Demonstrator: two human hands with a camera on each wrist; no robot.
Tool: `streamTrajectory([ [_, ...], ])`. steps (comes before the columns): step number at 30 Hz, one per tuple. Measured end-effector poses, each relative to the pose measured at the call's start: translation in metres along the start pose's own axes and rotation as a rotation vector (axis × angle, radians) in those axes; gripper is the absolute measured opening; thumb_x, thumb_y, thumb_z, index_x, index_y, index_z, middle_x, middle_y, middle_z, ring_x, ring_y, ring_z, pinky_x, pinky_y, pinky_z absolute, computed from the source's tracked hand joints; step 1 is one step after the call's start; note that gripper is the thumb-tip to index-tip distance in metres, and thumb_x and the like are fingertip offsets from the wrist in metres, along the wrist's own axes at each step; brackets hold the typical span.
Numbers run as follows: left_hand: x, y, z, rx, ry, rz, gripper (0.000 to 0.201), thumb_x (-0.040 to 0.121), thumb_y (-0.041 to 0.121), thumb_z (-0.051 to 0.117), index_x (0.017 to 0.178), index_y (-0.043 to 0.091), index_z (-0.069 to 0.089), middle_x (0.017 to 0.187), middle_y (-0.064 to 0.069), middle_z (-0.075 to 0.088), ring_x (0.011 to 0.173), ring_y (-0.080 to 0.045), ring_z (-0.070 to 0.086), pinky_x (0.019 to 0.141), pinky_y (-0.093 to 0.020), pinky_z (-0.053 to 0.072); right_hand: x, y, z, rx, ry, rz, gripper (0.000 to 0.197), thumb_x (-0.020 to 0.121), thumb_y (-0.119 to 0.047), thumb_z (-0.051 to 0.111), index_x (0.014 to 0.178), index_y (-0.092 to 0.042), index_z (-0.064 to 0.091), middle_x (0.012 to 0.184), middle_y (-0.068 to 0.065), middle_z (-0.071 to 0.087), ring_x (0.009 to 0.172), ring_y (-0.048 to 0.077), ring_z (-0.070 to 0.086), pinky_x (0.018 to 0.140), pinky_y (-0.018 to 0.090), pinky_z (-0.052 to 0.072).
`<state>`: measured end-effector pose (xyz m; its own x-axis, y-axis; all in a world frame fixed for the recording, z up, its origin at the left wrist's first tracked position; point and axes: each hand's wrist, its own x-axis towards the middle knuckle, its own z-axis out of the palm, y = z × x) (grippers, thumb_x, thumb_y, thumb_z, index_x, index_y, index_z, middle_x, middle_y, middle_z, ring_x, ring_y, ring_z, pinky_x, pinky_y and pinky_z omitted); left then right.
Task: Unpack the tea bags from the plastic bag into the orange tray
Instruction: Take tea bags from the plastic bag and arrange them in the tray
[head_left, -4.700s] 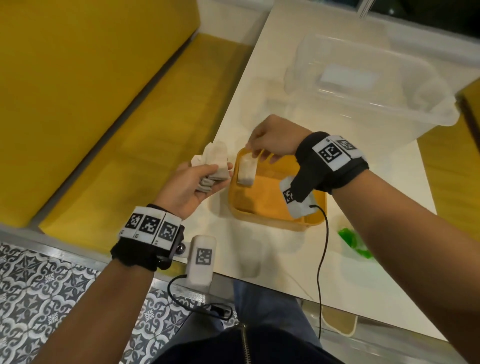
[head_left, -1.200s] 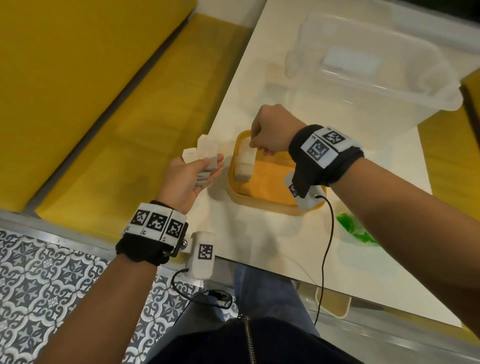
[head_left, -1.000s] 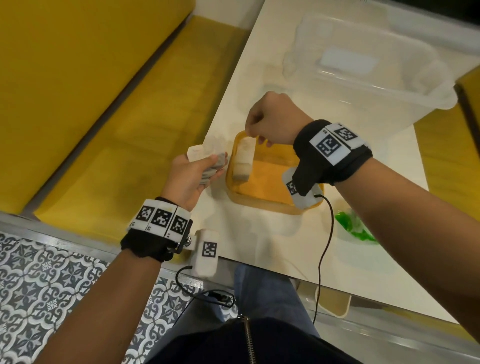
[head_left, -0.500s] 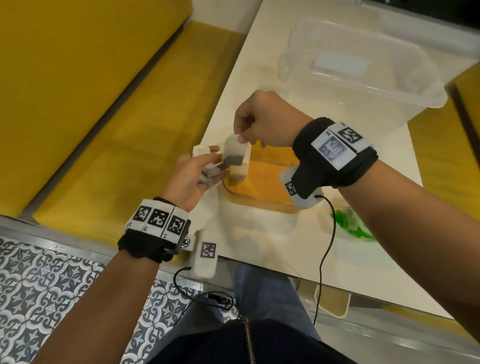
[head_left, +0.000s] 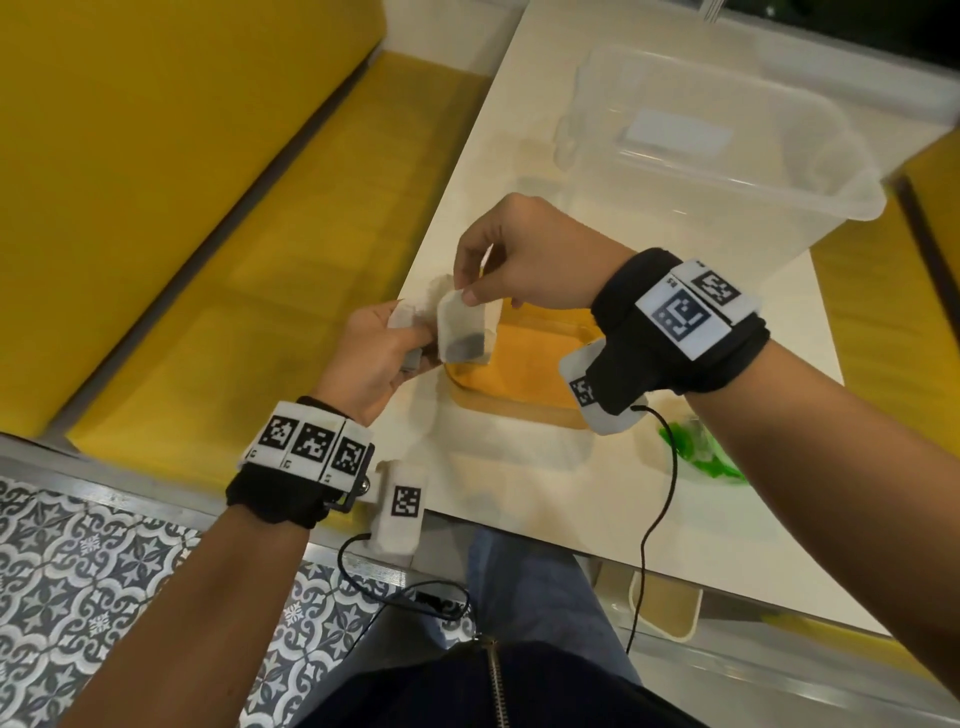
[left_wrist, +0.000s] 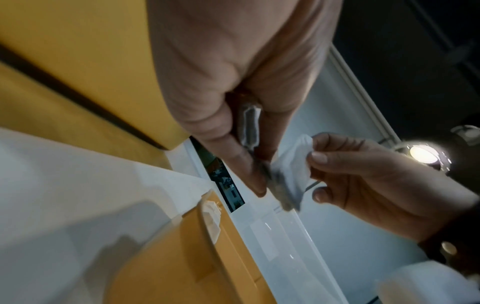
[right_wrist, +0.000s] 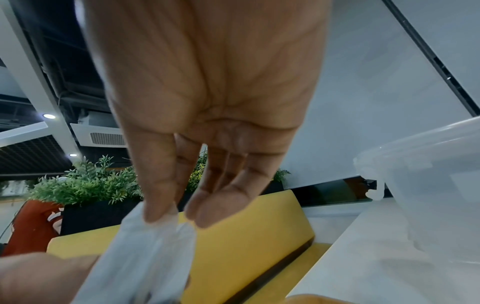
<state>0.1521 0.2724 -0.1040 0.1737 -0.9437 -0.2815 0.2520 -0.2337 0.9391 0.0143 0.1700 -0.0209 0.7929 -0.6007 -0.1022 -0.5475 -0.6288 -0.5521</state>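
My left hand (head_left: 410, 345) grips a small bunch of white tea bags (head_left: 402, 318) just off the table's left edge; the left wrist view shows the bunch (left_wrist: 250, 127) between thumb and fingers. My right hand (head_left: 465, 288) pinches the top corner of one tea bag (head_left: 460, 332), which hangs against the left fingers beside the bunch. That bag (right_wrist: 145, 257) hangs below the right thumb. The orange tray (head_left: 524, 374) lies right beside both hands, with one tea bag (left_wrist: 211, 216) at its near end. The plastic bag (head_left: 696, 449), clear with green print, lies right of the tray.
A large clear plastic bin (head_left: 727, 156) stands on the white table (head_left: 519, 493) behind the tray. A yellow bench (head_left: 234, 286) runs along the left. Cables hang from both wrist cameras over the table's front edge.
My right hand left the tea bag it held in the tray, moved left to the left hand and now pinches one bag from the bunch.
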Motion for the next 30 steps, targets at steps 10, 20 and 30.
streamTrajectory([
  [10,-0.003,0.002,0.005,-0.001,0.008,0.062,0.014,0.093,0.007,0.057,0.083,0.008,0.066,0.063,0.002,0.065,0.064,-0.01,0.065,0.076,-0.03,0.059,0.001,0.004,0.012,-0.021,0.119,0.002,0.012,0.082,-0.001,0.066,0.09,-0.01,0.068,0.077,0.003,0.061,0.065,0.008,0.054,0.054,0.006,0.042],
  [20,0.006,-0.012,-0.02,-0.099,0.198,-0.052,0.025,0.1,0.019,0.046,0.113,0.004,0.061,0.1,-0.013,0.072,0.09,-0.022,0.072,0.073,-0.024,0.058,0.007,0.029,0.033,-0.27,-0.042,0.143,0.022,0.081,0.003,0.058,0.095,-0.01,0.068,0.081,0.0,0.058,0.073,0.017,0.054,0.062,0.021,0.044],
  [30,0.004,-0.016,-0.019,0.067,0.25,-0.023,0.012,0.1,0.03,0.046,0.098,0.022,0.054,0.096,0.001,0.072,0.085,-0.013,0.07,0.061,-0.026,0.057,0.029,0.034,0.052,-0.433,-0.176,0.248,0.02,0.078,-0.019,0.077,0.09,-0.006,0.068,0.083,0.011,0.066,0.075,0.026,0.06,0.066,0.033,0.052],
])
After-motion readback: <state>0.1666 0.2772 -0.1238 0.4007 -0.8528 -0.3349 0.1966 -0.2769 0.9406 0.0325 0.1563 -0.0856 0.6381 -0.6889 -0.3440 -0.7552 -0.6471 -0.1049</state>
